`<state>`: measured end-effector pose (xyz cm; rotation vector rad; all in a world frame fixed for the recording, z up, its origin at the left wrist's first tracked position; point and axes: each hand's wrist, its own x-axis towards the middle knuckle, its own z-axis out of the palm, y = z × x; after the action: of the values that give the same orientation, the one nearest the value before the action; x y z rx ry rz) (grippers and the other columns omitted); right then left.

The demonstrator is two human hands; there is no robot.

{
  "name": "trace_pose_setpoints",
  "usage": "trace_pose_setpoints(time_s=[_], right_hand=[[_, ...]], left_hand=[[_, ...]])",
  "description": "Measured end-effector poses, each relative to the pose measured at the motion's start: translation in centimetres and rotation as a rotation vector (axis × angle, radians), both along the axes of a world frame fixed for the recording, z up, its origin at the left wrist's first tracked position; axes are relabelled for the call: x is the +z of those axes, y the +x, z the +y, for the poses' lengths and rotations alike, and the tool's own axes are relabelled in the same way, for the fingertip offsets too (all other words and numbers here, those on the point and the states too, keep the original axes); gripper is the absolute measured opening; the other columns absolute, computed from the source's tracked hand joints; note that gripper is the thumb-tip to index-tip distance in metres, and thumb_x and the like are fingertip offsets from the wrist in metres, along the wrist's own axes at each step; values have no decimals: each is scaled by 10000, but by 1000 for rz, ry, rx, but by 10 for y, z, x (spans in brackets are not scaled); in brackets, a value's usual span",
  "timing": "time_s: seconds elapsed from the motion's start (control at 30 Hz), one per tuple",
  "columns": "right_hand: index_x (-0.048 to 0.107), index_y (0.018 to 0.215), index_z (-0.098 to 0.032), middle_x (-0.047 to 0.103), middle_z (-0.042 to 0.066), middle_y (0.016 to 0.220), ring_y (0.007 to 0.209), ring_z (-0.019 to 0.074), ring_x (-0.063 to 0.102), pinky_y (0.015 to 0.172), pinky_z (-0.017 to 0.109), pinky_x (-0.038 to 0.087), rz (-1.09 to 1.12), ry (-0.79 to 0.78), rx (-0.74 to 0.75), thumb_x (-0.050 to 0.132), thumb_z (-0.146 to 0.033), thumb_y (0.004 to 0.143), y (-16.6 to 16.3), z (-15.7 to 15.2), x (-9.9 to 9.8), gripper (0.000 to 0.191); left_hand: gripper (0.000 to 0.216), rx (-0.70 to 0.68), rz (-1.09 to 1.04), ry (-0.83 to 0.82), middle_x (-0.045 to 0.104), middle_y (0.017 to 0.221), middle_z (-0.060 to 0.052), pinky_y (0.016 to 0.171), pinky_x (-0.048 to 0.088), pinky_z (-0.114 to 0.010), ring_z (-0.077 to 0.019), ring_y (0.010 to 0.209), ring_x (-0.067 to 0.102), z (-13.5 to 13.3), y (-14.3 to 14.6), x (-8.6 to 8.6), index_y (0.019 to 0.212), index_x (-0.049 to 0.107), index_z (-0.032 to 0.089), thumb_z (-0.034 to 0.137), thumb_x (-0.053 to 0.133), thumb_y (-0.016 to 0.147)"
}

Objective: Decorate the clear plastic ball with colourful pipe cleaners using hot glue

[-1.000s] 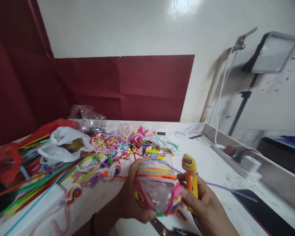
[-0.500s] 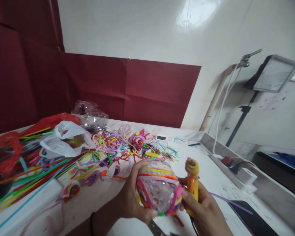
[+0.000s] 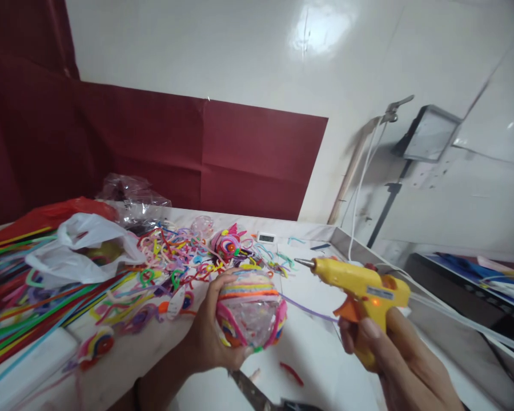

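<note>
A clear plastic ball (image 3: 255,319) partly wrapped in coloured pipe cleaners is in my left hand (image 3: 209,337), whose fingers and thumb clasp its left side. Its front shows a bare see-through patch edged in pink, with yellow and orange rows above. My right hand (image 3: 406,354) grips the handle of a yellow hot glue gun (image 3: 355,279) with an orange trigger and a lit orange light. The nozzle points left, above and to the right of the ball, not touching it. A purple pipe cleaner (image 3: 308,311) stretches between the ball and the gun; whether it touches either is unclear.
Scissors (image 3: 251,391) and a short red pipe cleaner piece (image 3: 292,374) lie below the ball. Behind are a heap of pipe cleaner scraps (image 3: 167,251), a finished-looking pipe cleaner fish (image 3: 228,244) and a small digital display (image 3: 266,238). A white plastic bag (image 3: 85,251) lies left.
My right hand has moved right, away from the ball, and the glue gun has swung round so its nozzle points left. My left hand still holds the ball. The view has turned right.
</note>
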<state>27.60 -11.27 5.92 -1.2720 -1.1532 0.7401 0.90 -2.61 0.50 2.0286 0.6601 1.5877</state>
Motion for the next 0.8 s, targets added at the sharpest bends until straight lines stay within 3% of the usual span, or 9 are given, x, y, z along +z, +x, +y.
trace_pose_setpoints(time_s=[0.13,0.27,0.37,0.47,0.67,0.8], right_hand=[[658,832,-233,633,56,740,680,210,526,546,299,440,19,-28,-49,730,-616,730,-3,-1,-4,403],[646,717,-173,593,40,632,572,157,482,517,286,401,112,-92,115,800,-583,664,-16,10,-6,441],[654,792,-158,568,8,626,583,130,455,524,254,362,229,-39,204,821,-527,659,-28,19,-12,426],[642,856,-158,541,-17,616,560,111,428,499,230,344,259,-66,256,834,-503,651,-38,24,-20,445],[650,760,-150,529,-21,541,487,105,424,429,216,306,234,-109,312,822,-528,655,-50,24,-28,428],[623,631,-154,534,-12,509,481,105,429,457,222,331,255,-110,355,805,-539,673,-52,27,-34,428]], left_hand=[[972,-21,15,-8,392,1442,-167,1102,371,-599,-433,1362,414,-1,-1,-1,1370,305,288,130,749,520],[957,-67,24,3,395,1451,-159,1107,387,-567,-418,1363,423,-3,-1,3,1379,307,282,139,753,544],[958,-114,-10,24,413,1447,-140,1080,433,-543,-411,1332,470,-4,1,6,1379,312,293,179,769,544],[951,-95,-14,0,433,1439,-125,1061,455,-539,-404,1305,501,-5,2,5,1388,327,301,194,760,549],[993,-72,33,-22,422,1456,-140,1073,416,-615,-458,1322,460,-7,1,0,1403,341,294,159,759,512],[1001,-113,33,-59,477,1419,-137,1028,477,-578,-441,1259,534,-9,2,1,1448,294,279,146,703,545]])
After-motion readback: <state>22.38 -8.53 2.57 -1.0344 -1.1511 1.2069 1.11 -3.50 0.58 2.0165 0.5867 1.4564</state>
